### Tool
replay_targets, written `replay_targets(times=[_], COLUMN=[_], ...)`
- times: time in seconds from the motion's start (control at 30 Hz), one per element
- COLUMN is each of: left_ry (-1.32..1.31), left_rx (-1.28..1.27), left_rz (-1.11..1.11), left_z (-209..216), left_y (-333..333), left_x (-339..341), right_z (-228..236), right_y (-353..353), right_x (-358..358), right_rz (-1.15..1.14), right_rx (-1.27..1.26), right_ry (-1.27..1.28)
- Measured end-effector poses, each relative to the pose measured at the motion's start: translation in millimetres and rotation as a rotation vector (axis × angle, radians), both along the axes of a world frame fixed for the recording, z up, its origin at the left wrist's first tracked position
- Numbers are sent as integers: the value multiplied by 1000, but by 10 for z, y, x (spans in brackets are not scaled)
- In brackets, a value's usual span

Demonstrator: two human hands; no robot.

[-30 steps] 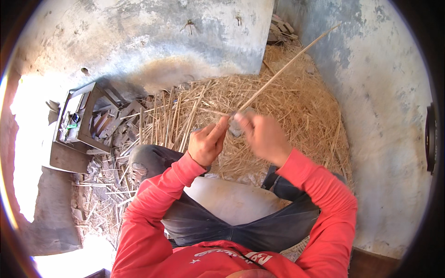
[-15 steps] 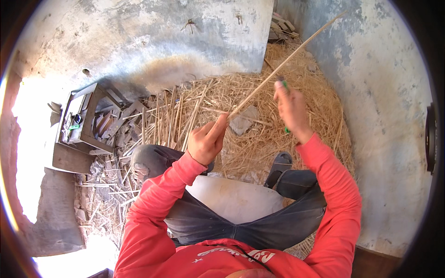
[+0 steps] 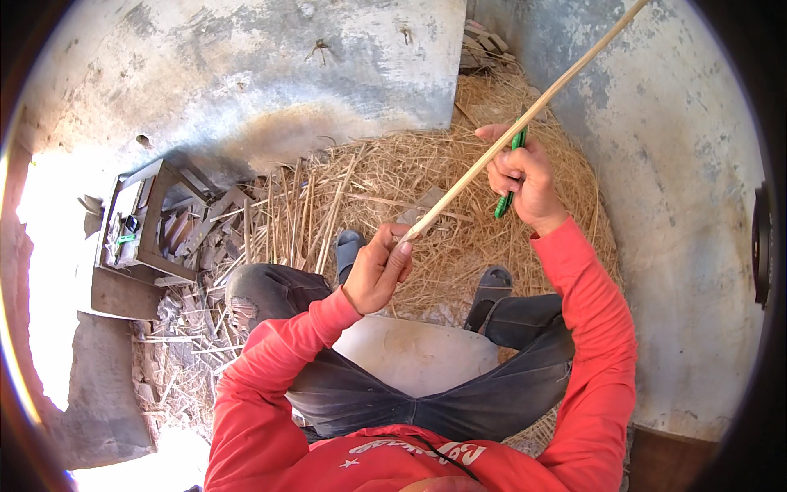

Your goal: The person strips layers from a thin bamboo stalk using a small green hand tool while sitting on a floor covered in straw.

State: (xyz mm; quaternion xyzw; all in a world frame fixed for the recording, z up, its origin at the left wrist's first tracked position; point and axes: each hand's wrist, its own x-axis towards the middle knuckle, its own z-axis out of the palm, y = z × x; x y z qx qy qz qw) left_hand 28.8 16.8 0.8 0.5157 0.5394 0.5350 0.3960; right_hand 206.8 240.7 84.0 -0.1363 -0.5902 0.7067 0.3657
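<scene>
A long pale cane strip (image 3: 574, 70) runs from the middle of the view up to the top right. My left hand (image 3: 379, 272) pinches its lower end between thumb and fingers. My right hand (image 3: 525, 176), further up the strip, is closed on a green-handled knife (image 3: 508, 184) whose blade lies against the strip. Both sleeves are red. I sit on a pale seat (image 3: 414, 357) with my knees apart and my sandalled feet on the straw.
Straw and split cane pieces (image 3: 328, 197) cover the ground ahead. A small wooden stand (image 3: 135, 238) with tools sits at the left. Grey plastered walls (image 3: 246, 74) close in behind and on the right.
My right hand has slid with the knife up the strip, away from my left hand, toward the upper right. My left hand stayed near the strip's lower end.
</scene>
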Motion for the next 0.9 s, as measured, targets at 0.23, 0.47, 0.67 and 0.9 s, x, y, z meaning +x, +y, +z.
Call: replay_targets(times=[0.23,0.47,0.67,0.9], left_ry=[-151,-199,-150,-149], left_rx=[-65,-114,48,22], left_rz=[-260,-337,-272,-4], left_z=[-12,48,109,79], left_y=[67,63,81,45], left_x=[-45,-59,-23,-24], right_z=[-12,145,82,17], right_y=[-65,-284,-406,-409], right_x=[34,-45,-133,-144], right_rz=[74,7,11,-56], right_rx=[-147,-159,-147,-83], right_ry=[81,-57,-139,-210])
